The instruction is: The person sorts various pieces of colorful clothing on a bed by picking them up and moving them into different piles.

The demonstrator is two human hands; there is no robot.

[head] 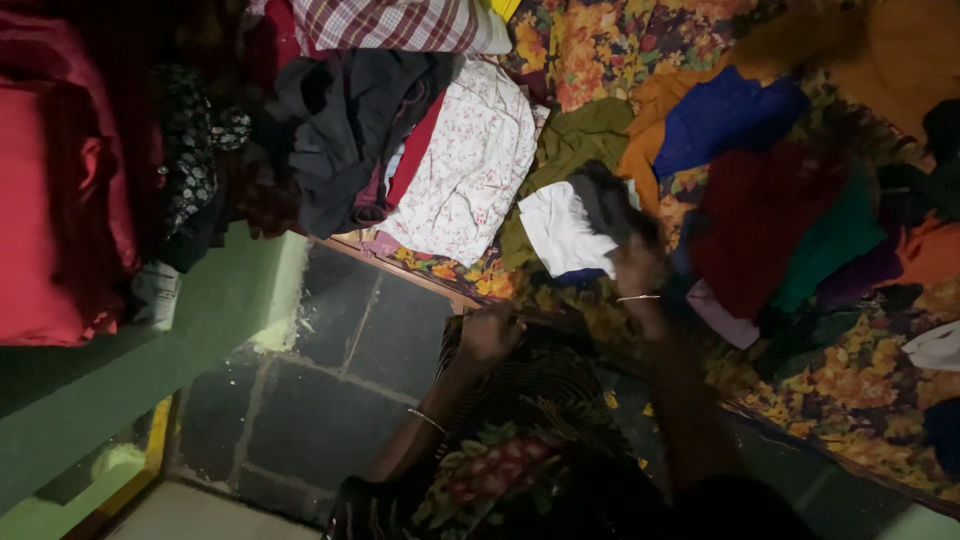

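My right hand (635,265), blurred and wearing a thin bangle, is closed on a dark grey garment (603,198). The garment lies over a white cloth (556,235) on the floral bedsheet (850,385). My left hand (490,332) is a fist at the bed's edge. It grips the top of a dark patterned cloth (530,400) that hangs down in front of me. Its wrist also has a thin bangle.
Loose clothes cover the bed: a white flowered garment (470,160), a dark grey heap (345,130), a plaid cloth (390,20), olive (580,140), blue (720,115), maroon (750,220) and green (830,240) pieces. Red fabric (50,200) hangs left above a green ledge (200,320). Dark floor tiles (330,390) lie below.
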